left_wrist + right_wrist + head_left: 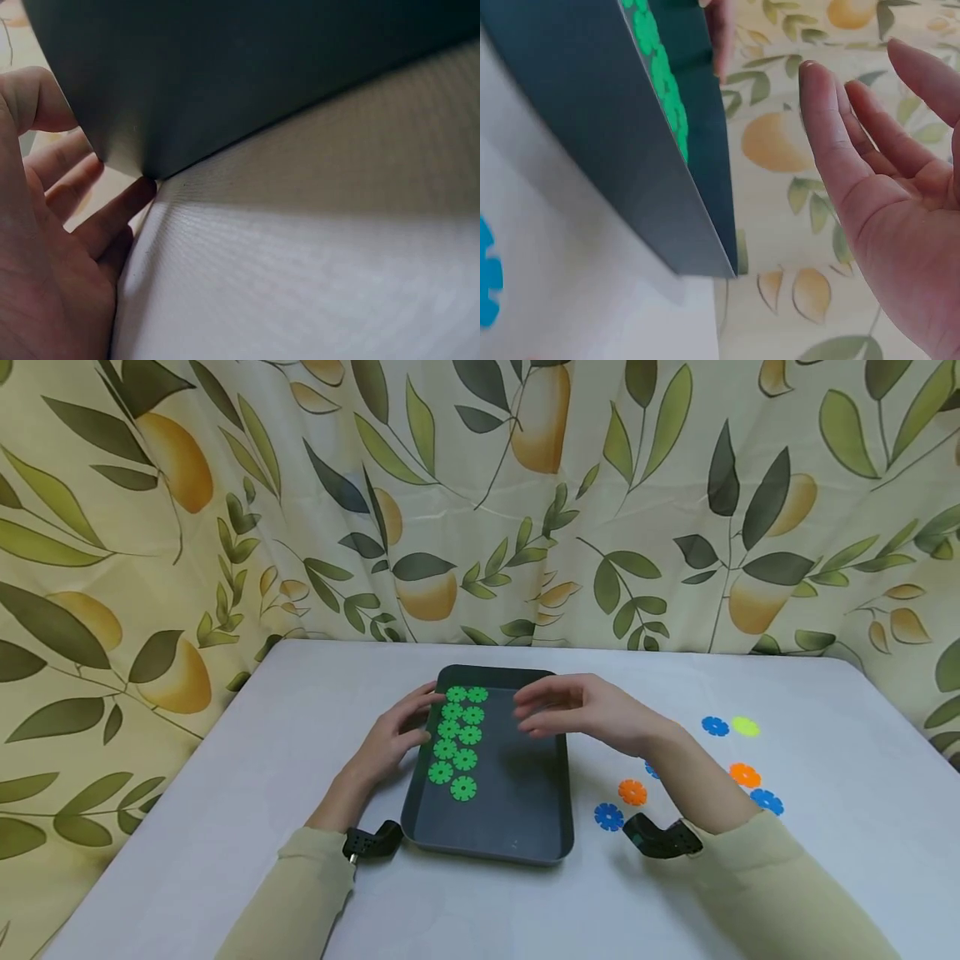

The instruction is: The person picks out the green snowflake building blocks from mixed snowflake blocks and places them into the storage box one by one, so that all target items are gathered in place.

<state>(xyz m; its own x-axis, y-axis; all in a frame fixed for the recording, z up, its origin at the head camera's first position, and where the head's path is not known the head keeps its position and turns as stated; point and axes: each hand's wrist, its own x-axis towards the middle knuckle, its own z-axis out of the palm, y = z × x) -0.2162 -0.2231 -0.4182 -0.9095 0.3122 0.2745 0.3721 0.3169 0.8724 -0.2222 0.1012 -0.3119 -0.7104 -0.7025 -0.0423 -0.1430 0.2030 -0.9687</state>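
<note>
Green notched plastic discs (pixel 469 735), flat with a small central hole, lie in two columns along the left side of a dark rectangular tray (pixel 517 835). My left hand (pixel 393 731) is at the tray's left edge, its fingers touching the rim. In the left wrist view, the fingers (pixel 124 206) lie against the tray's outer wall, near a corner. Above the tray's right side hovers my right hand (pixel 581 710), fingers extended and apart. The right wrist view shows nothing held in this hand (pixel 900 217).
Right of the tray, loose discs lie on the white tabletop (pixel 315 693): orange (pixel 632 792), blue (pixel 608 817), and yellow-green (pixel 746 727) among them. My right forearm partly covers a blue one. A fruit-patterned curtain (pixel 480 527) hangs behind the table.
</note>
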